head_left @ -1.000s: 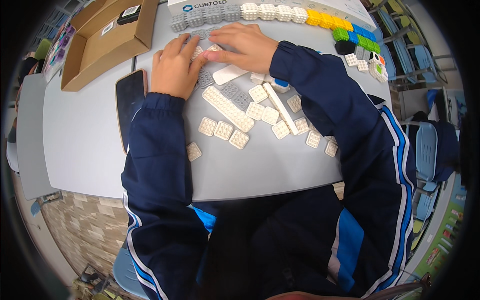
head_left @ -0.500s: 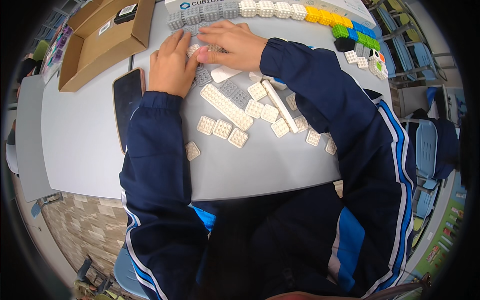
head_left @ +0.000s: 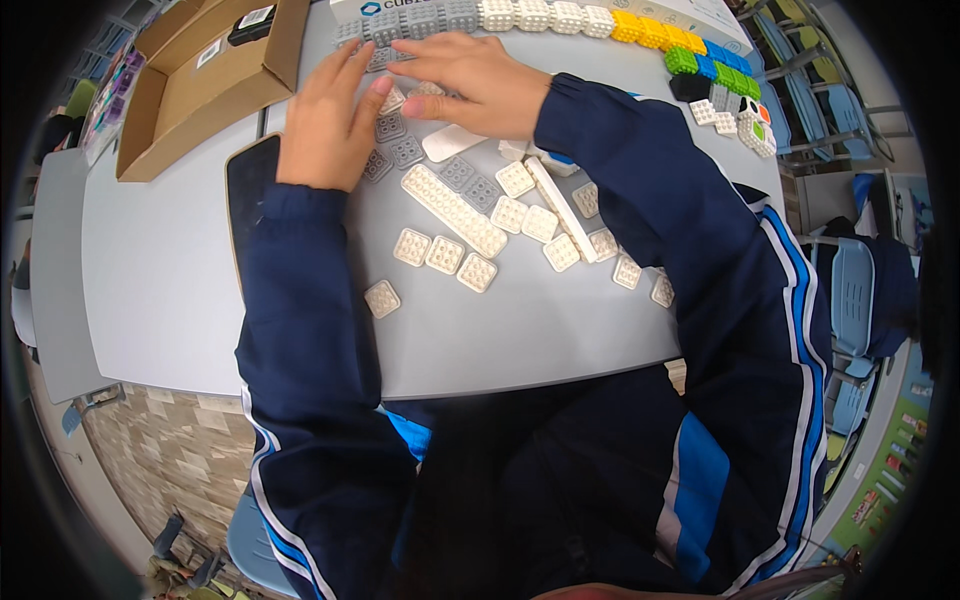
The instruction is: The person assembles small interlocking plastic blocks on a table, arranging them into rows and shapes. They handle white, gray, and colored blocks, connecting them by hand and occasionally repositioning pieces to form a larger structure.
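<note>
My left hand [head_left: 326,128] lies over the far left of the grey table, fingers stretched toward a row of grey studded cubes [head_left: 424,22]. Beside it, my right hand [head_left: 480,85] reaches leftward with its fingers out, its thumb over small white pieces. Both hands are open, and their fingertips are around a small grey studded plate [head_left: 379,60]. More grey plates [head_left: 407,152] lie between and below the hands. Closer to me are a long white studded strip [head_left: 453,210], another white strip [head_left: 560,210] and several square white plates [head_left: 477,272].
An open cardboard box [head_left: 205,100] stands at the far left. A dark phone [head_left: 243,210], partly under my left sleeve, lies below it. White cubes [head_left: 547,17], yellow cubes [head_left: 645,35] and green cubes [head_left: 735,82] line the back before a white box [head_left: 690,18].
My left hand has shifted left and its thumb has parted from my right thumb, uncovering more grey plates. The right hand has moved slightly right.
</note>
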`<state>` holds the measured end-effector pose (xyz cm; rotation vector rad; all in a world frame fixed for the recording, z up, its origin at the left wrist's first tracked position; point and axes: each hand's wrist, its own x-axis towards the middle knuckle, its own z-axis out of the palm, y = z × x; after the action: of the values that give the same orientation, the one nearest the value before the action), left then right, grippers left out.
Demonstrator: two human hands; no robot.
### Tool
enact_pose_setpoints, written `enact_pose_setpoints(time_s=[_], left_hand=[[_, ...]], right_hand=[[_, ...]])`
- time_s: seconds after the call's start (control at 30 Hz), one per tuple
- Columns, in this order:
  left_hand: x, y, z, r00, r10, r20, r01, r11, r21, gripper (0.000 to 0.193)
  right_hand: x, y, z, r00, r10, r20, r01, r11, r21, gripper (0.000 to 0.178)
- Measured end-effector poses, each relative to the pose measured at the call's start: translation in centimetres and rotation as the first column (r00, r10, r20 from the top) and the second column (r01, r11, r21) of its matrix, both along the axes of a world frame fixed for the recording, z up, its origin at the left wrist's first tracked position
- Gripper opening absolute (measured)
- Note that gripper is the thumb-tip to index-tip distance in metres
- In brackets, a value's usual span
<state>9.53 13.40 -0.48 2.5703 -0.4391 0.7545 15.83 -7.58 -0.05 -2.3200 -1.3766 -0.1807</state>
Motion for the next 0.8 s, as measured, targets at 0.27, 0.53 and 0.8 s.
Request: enact_pose_setpoints(time_s=[0.27, 0.53, 0.8], left_hand=[[-4.2, 0.7, 5.8, 0.831, -0.117, -0.543, 0.064, 0.991, -0.115, 0.041], [-3.6, 0.9, 4.8, 0.861, -0.046, -0.507, 0.024, 0.999, -0.049, 0.040], [-2.7, 1.4, 3.9, 0.931, -0.002, -0.365, -0.012, 0.999, -0.036, 0.035]], right_hand=[[-5.6, -4.1, 7.0, 0.961, 0.181, -0.209, -0.239, 0.922, -0.306, 0.053], [-6.6, -2.1, 6.8, 0.976, 0.085, -0.201, -0.174, 0.862, -0.476, 0.053], [-7.8, -1.2, 6.5, 0.991, 0.053, -0.125, -0.113, 0.832, -0.543, 0.043]])
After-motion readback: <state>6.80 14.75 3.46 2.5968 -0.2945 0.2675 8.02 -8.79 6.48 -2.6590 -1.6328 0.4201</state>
